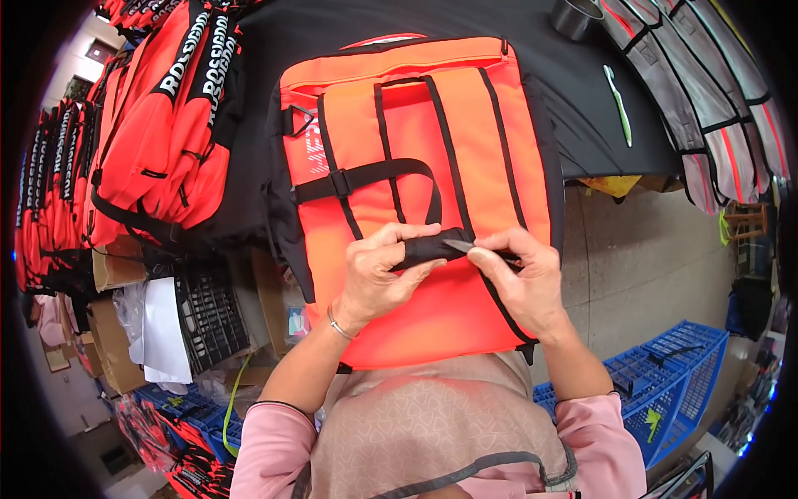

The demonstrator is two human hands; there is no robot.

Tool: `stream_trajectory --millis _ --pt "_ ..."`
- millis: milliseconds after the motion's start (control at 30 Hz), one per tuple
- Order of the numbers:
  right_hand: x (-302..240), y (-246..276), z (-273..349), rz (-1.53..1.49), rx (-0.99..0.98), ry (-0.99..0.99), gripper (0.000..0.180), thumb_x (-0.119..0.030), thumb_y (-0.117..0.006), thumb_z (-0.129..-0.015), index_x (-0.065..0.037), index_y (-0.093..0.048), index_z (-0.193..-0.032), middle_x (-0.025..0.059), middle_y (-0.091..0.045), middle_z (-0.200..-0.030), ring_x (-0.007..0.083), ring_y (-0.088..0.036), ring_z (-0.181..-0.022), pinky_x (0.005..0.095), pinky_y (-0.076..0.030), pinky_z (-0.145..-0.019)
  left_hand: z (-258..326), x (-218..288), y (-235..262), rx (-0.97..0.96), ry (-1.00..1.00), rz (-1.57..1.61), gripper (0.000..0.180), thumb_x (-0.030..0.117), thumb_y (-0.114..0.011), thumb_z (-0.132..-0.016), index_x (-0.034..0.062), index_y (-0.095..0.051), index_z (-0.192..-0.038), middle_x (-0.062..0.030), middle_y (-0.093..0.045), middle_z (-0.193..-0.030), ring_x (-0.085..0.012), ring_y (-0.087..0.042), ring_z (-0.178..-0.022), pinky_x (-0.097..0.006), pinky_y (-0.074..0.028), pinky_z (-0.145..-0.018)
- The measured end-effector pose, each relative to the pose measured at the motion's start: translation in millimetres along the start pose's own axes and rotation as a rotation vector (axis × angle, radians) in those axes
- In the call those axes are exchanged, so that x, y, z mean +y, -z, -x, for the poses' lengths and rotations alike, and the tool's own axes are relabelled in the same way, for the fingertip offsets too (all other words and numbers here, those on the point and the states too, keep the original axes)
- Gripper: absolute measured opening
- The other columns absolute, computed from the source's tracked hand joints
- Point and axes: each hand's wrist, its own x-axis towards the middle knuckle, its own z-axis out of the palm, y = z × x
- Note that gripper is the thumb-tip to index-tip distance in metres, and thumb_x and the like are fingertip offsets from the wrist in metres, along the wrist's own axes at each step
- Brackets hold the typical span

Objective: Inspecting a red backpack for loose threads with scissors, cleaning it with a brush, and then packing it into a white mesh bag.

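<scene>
A bright orange-red backpack [519,312] with black trim lies in front of me, its shoulder straps facing up. My left hand [378,270] is closed on a short black padded webbing piece [428,247] over the middle of the bag. In my right hand [524,279] is a small pointed grey metal tool [457,245], pinched between thumb and fingers. Its tip touches or lies just over the padded piece; its other end is hidden, so its exact kind is unclear. A black strap with a buckle [338,182] loops across the bag from the left.
Similar red bags [158,141] are piled at the left. On the black-covered table [582,116] lie a green-and-white toothbrush [619,108] and a dark metal cup [575,18]. Grey bags [706,91] stack at far right. Blue crates [673,382] stand on the floor; cardboard boxes [120,333] sit left.
</scene>
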Motion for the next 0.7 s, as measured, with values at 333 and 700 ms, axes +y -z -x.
stream_trajectory --millis 333,700 --pt "-0.9 10.9 -4.9 -0.042 0.032 -0.097 0.009 -0.006 -0.067 -0.09 0.001 -0.064 -0.093 -0.0002 -0.063 -0.079 0.0041 -0.055 -0.07 0.0204 -0.046 -0.064 23.4 8.7 10.9 0.027 0.092 0.027 0.018 0.002 -0.078 -0.074 -0.0004 -0.074 -0.092 -0.0112 -0.07 -0.107 -0.0212 -0.069 -0.091 -0.031 -0.055 -0.077" --pt "17.7 18.0 3.0 -0.089 0.189 -0.08 0.033 -0.009 -0.073 -0.087 0.002 -0.057 -0.113 0.0021 -0.059 -0.089 0.0052 -0.055 -0.079 0.0197 -0.047 -0.074 104.0 50.3 19.9 0.191 0.724 0.044 0.054 0.008 -0.076 -0.082 0.0 -0.049 -0.129 -0.02 -0.057 -0.124 -0.0241 -0.057 -0.115 -0.03 -0.053 -0.086"
